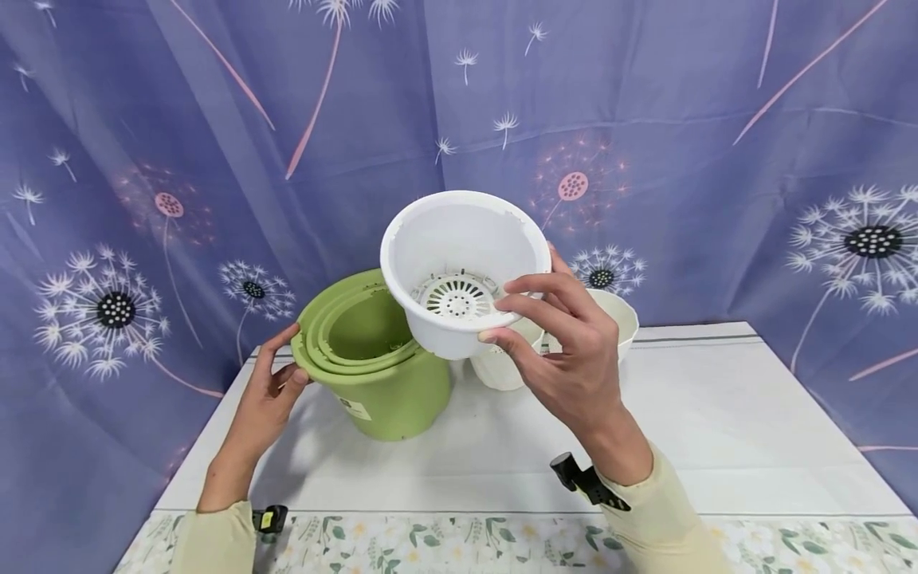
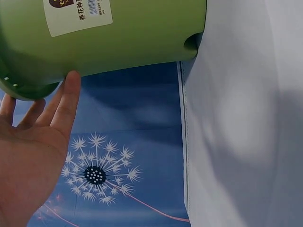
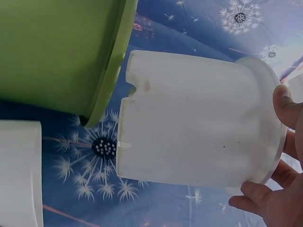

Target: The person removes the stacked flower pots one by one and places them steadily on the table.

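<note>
My right hand (image 1: 574,343) holds a white plastic flowerpot (image 1: 459,335) by its rim, above the table. Its mouth tilts toward the head camera, showing the slotted drain base inside. In the right wrist view the pot's plain outer wall (image 3: 189,118) and a notch at its base are visible. A nested stack of green flowerpots (image 1: 387,399) stands on the left, with a paper label (image 2: 78,14) on the outermost one. My left hand (image 1: 261,399) grips that stack at the left side of its rim. The white pot overlaps the stack's right rim in the head view; contact cannot be told.
Behind the white pot, another white pot (image 1: 498,373) and a white container (image 1: 618,319) stand on the white-covered table (image 1: 717,422), partly hidden. A purple dandelion curtain (image 1: 703,239) hangs at the back and sides. A floral cloth strip (image 1: 430,546) runs along the front.
</note>
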### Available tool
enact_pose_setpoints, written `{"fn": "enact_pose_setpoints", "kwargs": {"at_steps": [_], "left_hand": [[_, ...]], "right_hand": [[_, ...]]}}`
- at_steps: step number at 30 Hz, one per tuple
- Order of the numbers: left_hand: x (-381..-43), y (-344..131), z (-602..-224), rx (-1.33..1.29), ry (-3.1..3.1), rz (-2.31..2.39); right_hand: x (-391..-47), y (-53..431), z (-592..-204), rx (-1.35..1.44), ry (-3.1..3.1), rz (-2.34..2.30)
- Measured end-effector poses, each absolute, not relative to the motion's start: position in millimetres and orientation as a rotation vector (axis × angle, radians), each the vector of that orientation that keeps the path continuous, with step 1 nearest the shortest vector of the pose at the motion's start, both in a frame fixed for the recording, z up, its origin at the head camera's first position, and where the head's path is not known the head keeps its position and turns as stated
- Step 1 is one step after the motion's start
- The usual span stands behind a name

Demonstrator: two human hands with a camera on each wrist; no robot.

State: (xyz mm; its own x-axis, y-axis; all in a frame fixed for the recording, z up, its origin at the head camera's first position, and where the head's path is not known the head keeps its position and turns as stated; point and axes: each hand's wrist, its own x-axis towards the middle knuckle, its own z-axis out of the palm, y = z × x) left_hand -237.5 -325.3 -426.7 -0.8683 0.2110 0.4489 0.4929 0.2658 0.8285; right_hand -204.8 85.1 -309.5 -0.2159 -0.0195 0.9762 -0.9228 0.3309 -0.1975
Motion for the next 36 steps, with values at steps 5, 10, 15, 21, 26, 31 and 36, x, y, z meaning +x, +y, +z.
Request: {"fn": "enact_pose_setpoints", "kwargs": {"at_steps": [5, 10, 15, 21, 26, 31, 36], "left_hand": [[-237, -324, -427, -0.635, -2.303, -1.625], [-235, -327, -425, -0.622, -2.32, -1.598], [-233, -328, -425, -0.624, -2.313, -1.612], [-237, -323, -426, -0.649, -2.272, -1.671], [-238, -320, -426, -0.657, -2.265, -1.679], [-236, -321, -427, -0.677, -2.253, -1.661], [-235, -322, -426, -0.681, -2.261, -1.648]], "right_hand": [[-202, 95, -309, 0.859, -1.558, 1.034], [-199, 102, -313, 0.838, -1.571, 0.999], [-197, 112, -316, 0.819, -1.599, 0.97], [-194, 128, -313, 0.774, -1.615, 0.944], [-191, 138, -312, 0.736, -1.624, 0.933], [-190, 144, -314, 0.722, -1.644, 0.932], [-190, 150, -314, 0.706, -1.634, 0.948]]}}
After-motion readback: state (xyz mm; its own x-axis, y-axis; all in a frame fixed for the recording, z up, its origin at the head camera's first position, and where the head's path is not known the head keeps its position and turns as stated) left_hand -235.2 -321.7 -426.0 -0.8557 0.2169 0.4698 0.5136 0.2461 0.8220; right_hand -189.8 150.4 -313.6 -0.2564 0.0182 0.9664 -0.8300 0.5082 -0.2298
